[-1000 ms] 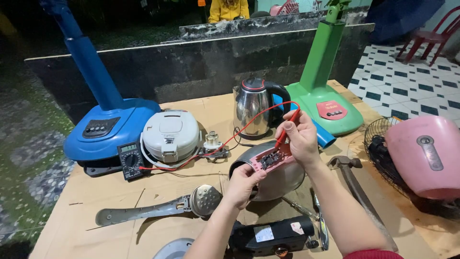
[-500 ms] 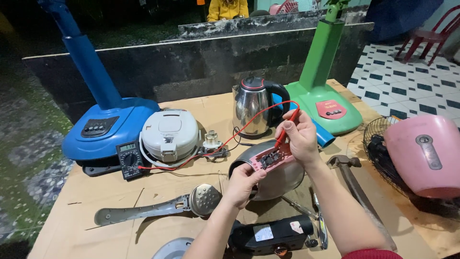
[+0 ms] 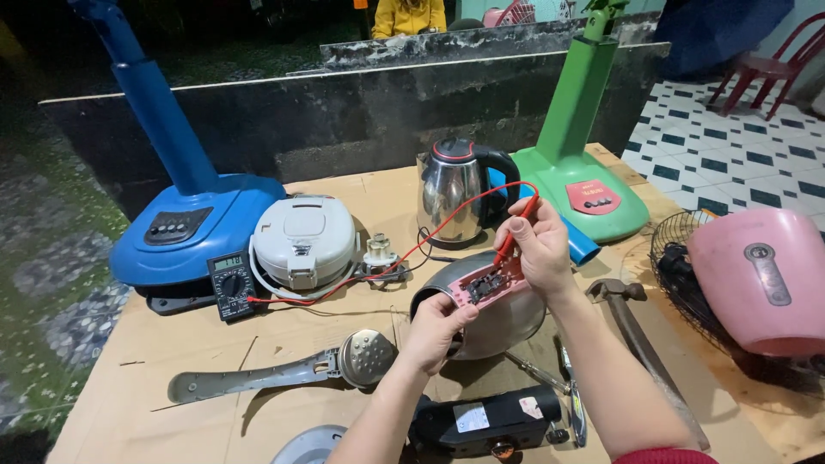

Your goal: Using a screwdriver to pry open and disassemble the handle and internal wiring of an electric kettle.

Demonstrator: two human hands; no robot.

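two fan bases, the blue fan base [image 3: 193,228] and the green fan base [image 3: 584,185], framed the table [image 3: 129,387], with the kettle [image 3: 455,189] and white cooker lid [image 3: 302,241] between them. little had changed over the last second: i kept my left hand [image 3: 436,331] gripping the steel pot [image 3: 494,314] under the small pink circuit board [image 3: 488,285], and my right hand [image 3: 537,249] stayed pinched on the red probe [image 3: 507,249], its tip on the board. the meter [image 3: 230,283] lay by the blue base, so the reading was holding steady, i judged.
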